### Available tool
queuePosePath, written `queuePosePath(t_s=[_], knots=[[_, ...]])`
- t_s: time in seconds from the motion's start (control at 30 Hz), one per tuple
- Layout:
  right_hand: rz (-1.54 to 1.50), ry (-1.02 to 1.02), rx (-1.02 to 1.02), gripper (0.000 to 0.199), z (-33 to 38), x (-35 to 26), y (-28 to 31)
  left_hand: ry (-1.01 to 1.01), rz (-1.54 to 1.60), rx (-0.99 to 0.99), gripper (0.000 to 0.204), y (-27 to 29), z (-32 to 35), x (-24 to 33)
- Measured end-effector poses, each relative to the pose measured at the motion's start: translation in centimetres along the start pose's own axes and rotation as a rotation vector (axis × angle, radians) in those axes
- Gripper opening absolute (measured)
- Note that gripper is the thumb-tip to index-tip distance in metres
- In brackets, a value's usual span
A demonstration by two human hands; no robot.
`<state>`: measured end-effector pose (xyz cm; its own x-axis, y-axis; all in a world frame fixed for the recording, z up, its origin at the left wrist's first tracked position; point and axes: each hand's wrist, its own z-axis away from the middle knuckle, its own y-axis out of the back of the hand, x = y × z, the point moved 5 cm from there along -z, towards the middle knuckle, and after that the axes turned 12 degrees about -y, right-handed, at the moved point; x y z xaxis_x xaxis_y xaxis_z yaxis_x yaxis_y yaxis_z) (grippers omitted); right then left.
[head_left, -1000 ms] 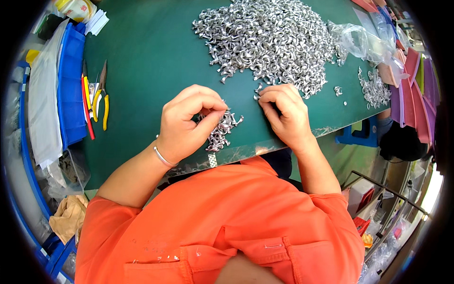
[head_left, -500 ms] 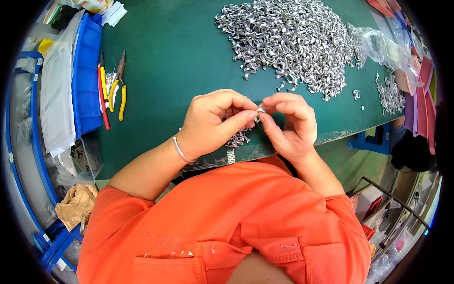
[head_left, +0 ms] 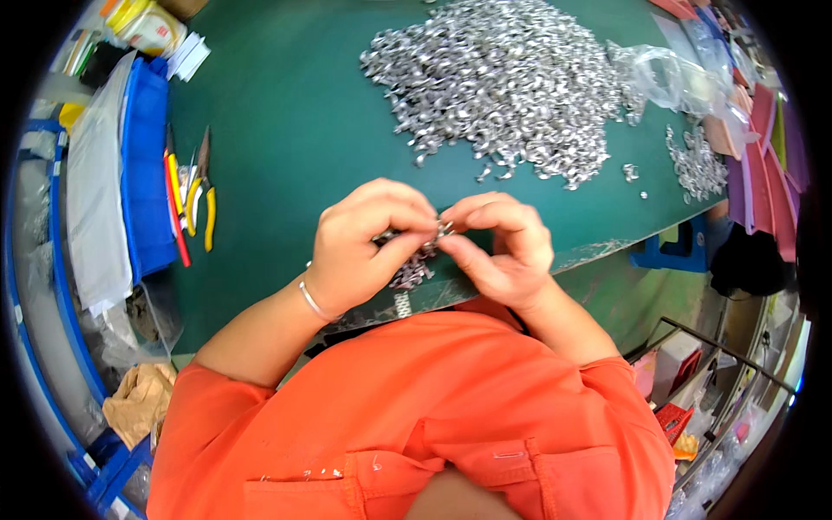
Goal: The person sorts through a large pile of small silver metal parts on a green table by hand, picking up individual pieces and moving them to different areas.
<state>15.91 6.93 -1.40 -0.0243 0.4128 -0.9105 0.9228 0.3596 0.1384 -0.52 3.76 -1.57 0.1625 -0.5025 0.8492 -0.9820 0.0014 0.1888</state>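
My left hand (head_left: pixel 368 243) and my right hand (head_left: pixel 503 247) meet above the near edge of the green table (head_left: pixel 286 130). Their fingertips pinch a small silver metal part (head_left: pixel 444 229) between them. A small heap of the same silver parts (head_left: pixel 412 270) lies on the table just below my left fingers. Farther back spreads a large pile of silver metal parts (head_left: pixel 503 87). A thin bracelet circles my left wrist. My orange shirt fills the lower part of the view.
Yellow-handled pliers (head_left: pixel 201 195) and a red-handled tool (head_left: pixel 176 212) lie left of my hands beside a blue bin (head_left: pixel 146 173). A clear plastic bag (head_left: pixel 667 78) and a smaller scatter of parts (head_left: pixel 693 165) sit at the right. Pink trays (head_left: pixel 763 130) line the right edge.
Both hands left the table surface and came together, lifting a small silver part from the near heap; they now hold it between the fingertips.
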Motion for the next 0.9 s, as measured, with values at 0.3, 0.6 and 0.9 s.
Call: queuePosePath(t_s=[0.3,0.6,0.9], knots=[[0.582,0.248,0.546,0.017,-7.0,0.1,12.3,0.030,-0.047,0.067,0.017,0.6,0.6,0.0],[0.856,-0.048,0.502,0.011,-8.7,2.0,17.7,0.041,-0.065,0.063,0.014,0.6,0.4,-0.2],[0.790,0.020,-0.180,0.014,-2.4,1.0,4.8,0.070,-0.048,0.030,0.014,0.6,0.4,-0.2]])
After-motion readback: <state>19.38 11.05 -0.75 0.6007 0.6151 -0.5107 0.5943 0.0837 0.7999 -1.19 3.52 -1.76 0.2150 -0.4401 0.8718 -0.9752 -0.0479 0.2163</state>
